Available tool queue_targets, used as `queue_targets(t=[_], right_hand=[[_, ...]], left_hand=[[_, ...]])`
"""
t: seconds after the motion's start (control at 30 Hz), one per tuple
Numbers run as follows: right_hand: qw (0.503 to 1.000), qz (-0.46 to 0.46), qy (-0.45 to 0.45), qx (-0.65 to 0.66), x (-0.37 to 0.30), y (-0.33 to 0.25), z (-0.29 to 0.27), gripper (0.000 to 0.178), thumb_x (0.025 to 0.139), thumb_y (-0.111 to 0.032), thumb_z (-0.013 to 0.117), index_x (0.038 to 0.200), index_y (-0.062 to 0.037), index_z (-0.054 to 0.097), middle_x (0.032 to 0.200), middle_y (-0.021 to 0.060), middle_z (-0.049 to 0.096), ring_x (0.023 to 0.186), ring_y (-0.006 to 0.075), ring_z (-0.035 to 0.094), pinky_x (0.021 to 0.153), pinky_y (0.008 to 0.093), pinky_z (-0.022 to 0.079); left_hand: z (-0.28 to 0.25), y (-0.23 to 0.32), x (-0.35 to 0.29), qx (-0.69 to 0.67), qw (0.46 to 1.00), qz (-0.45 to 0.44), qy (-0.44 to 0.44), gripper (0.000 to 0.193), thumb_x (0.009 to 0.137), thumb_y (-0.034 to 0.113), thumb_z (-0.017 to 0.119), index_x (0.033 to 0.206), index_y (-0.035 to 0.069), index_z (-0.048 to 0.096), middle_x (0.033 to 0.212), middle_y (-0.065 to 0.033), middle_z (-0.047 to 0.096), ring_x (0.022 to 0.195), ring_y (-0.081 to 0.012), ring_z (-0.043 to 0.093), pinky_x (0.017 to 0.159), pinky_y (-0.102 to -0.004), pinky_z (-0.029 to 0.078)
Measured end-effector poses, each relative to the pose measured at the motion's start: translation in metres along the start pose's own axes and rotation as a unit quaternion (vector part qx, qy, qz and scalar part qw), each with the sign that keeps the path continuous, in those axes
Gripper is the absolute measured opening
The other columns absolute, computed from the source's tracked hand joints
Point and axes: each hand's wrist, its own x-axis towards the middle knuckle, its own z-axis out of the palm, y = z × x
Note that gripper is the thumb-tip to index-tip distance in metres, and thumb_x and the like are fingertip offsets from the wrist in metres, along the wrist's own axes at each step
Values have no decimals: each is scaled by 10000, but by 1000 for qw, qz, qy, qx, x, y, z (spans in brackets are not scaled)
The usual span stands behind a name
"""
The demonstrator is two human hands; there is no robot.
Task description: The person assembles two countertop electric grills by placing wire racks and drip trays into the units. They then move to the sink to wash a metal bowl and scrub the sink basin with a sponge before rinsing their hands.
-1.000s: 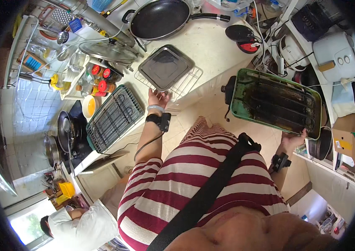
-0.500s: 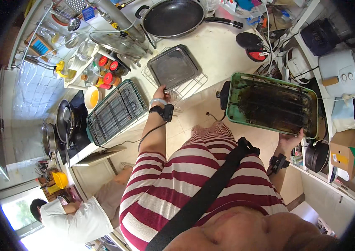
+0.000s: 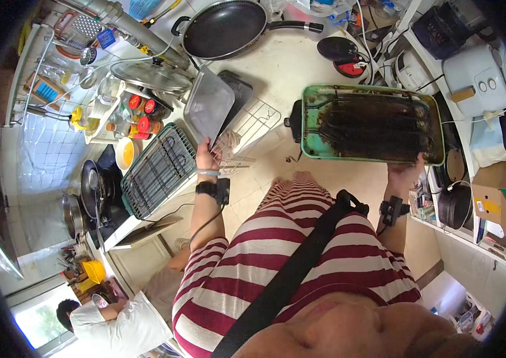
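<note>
In my left hand is the near corner of a grey baking tray, its fingers closed on the rim and the tray tilted up. Right of it a second, darker tray rests on a wire rack on the counter. My right hand grips the near right edge of a green electric grill base, held out in front of the counter. The inside of this base is brown and black with grime. Its rim partly hides my right fingers.
A green grill with a wire grate stands on the left counter beside a bowl and red-lidded jars. At the back lies a frying pan. A toaster is on the right shelf. Another person is at the far left.
My left hand has tilted the grey tray up and leftward, uncovering the darker tray and more of the rack. The green grill base has moved left and farther from me.
</note>
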Motion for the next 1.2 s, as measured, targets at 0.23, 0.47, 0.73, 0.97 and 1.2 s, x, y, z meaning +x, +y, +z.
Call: queue_targets(t=[0.23,0.47,0.73,0.97,1.2], right_hand=[[996,73,-53,5,18,43,34,430,761,-337,503,1118,-96,519,1135,84,537,1025,276,510,844,443,430],[980,193,-31,-31,66,128,48,387,734,-345,555,1028,-96,513,1015,58,549,847,226,536,670,364,452],[967,236,-79,-50,50,186,64,421,728,-391,563,1051,-132,487,925,29,550,719,164,535,490,283,388],[962,226,-111,-106,55,220,68,671,785,-494,507,1270,-91,278,976,75,483,703,160,512,500,298,401],[852,329,-166,-371,56,201,81,680,766,-564,513,1194,-55,375,940,103,499,716,166,522,588,325,481]], left_hand=[[-30,18,-72,-15,997,28,70,189,774,208,595,729,125,432,592,-1,440,477,-98,417,410,-202,343],[-67,5,-94,-51,993,56,89,148,793,199,558,746,124,439,634,13,462,449,-76,371,403,-192,324],[-90,-3,-129,-93,984,64,139,159,817,178,534,730,102,425,593,-12,422,441,-89,364,368,-192,312],[-134,5,-161,-162,975,110,109,139,830,173,531,745,92,456,615,13,432,482,-69,380,388,-184,308],[-149,23,-177,-176,972,129,83,157,831,212,540,724,108,492,613,21,429,495,-65,360,422,-184,296]])
